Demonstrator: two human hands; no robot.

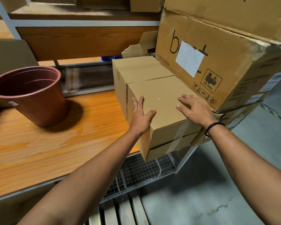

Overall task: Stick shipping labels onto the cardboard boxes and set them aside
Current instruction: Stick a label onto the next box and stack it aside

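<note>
Both hands are on the small box (159,98). My left hand (141,114) lies along its left edge, fingers straight, thumb on top. My right hand (195,109) lies flat and open on its top. It sits at the right end of the table (55,143), poking out over the front edge. Just beside it is a big box (234,65) with a white label (189,58). Far left stands a brown pot (31,93).
</note>
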